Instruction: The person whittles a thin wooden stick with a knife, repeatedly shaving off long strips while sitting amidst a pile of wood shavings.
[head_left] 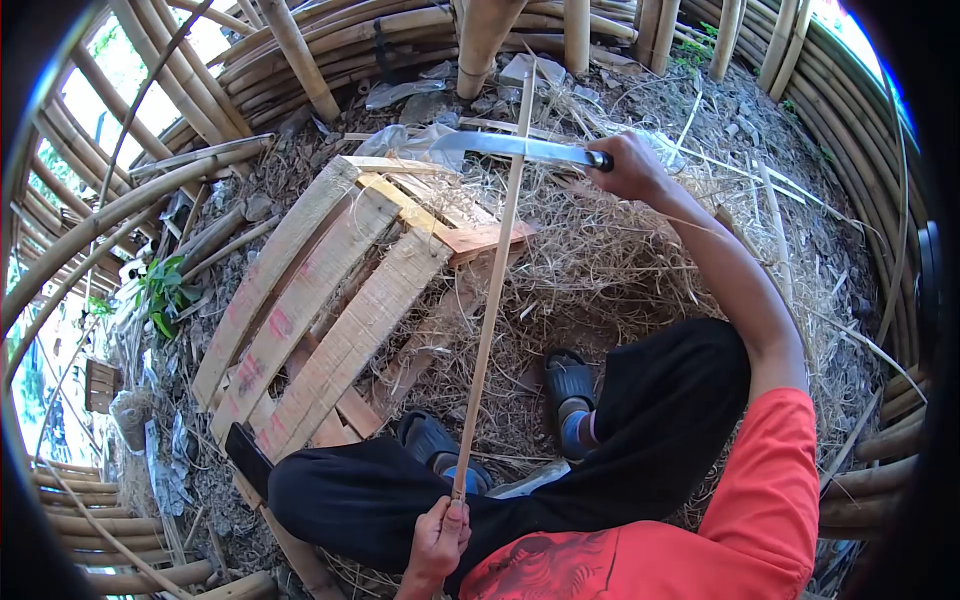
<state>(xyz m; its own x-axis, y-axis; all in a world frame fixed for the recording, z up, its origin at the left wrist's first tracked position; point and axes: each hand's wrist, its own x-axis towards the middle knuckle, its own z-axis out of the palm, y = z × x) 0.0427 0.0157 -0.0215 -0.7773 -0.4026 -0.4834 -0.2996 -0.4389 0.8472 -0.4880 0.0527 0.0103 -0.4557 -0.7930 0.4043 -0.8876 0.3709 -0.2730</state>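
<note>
My left hand (pixel 438 538), low in the view near my lap, is closed round the lower end of a long, thin bamboo strip (pixel 492 300). The strip runs up and away from me between my feet. My right hand (pixel 630 167) is stretched out at the upper right, wrapped round the dark handle of a machete (pixel 500 145). Its curved blade points left and crosses the strip near the far end, overlapping it in this view. Pale shavings (pixel 610 250) lie thick on the ground under my right arm.
A slatted wooden pallet (pixel 330 330) stands tilted to the left of the strip, with a dark phone-like object (pixel 249 458) at its near end. Bamboo poles (pixel 290 60) and stacked bamboo (pixel 850 110) ring the ground. A green plant (pixel 163 295) grows at the left.
</note>
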